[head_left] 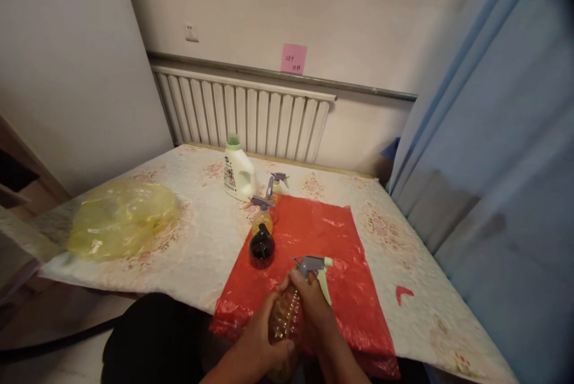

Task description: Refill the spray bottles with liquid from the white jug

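Close to the table's front edge I hold a clear, ridged spray bottle (286,315) in both hands. My left hand (264,336) is wrapped round its body. At the neck, just below the grey spray head (309,264) with its pale green trigger, my right hand (311,300) is closed; the neck itself is hidden by the fingers. Under the hands lies a red plastic bag (314,228). A dark round bottle (262,248) with a black top stands on the bag's left part, and an amber spray bottle (262,221) stands right behind it.
Farther back are another small spray bottle (277,185) and a white detergent jug (240,174) with a green cap. A yellow plastic bag (123,216) lies at left, a small red strip (403,293) at right. A blue curtain (484,151) borders the right side.
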`<state>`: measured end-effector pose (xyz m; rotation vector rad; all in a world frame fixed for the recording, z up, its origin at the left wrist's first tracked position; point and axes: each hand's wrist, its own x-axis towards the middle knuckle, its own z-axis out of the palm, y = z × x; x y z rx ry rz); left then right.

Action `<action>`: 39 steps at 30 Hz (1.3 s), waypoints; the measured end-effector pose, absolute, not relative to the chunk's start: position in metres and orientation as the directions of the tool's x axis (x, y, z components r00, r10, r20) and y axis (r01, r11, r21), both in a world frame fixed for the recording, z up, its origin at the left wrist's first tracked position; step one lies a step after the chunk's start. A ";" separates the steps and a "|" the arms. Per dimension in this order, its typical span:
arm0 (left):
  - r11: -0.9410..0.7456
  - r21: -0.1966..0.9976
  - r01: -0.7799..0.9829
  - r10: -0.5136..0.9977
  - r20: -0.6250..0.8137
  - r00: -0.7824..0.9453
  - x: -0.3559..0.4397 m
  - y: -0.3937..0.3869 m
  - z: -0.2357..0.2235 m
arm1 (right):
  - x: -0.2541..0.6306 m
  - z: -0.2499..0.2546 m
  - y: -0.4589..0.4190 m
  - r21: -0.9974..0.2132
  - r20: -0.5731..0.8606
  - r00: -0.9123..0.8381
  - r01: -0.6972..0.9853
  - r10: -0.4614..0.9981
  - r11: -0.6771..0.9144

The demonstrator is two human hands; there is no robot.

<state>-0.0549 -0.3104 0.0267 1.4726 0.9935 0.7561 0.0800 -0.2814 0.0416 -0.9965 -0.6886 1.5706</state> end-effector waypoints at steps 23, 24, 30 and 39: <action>0.018 0.994 0.107 0.896 -0.063 0.439 -0.059 -0.300 0.037 | 0.089 0.053 -0.288 -0.950 -0.138 0.163 -0.302 0.977 -0.083; 0.006 0.981 0.194 0.917 -0.083 0.390 -0.056 -0.300 0.034 | 0.090 0.054 -0.287 -0.962 -0.132 0.216 -0.264 0.967 -0.072; -0.028 0.895 0.445 0.964 -0.093 0.248 -0.043 -0.304 0.024 | 0.094 0.055 -0.277 -0.993 -0.075 0.360 -0.113 0.930 -0.036; -0.023 0.970 0.243 0.909 -0.081 0.410 -0.054 -0.302 0.034 | 0.104 0.038 -0.276 -0.848 -0.061 0.011 -0.527 0.998 -0.046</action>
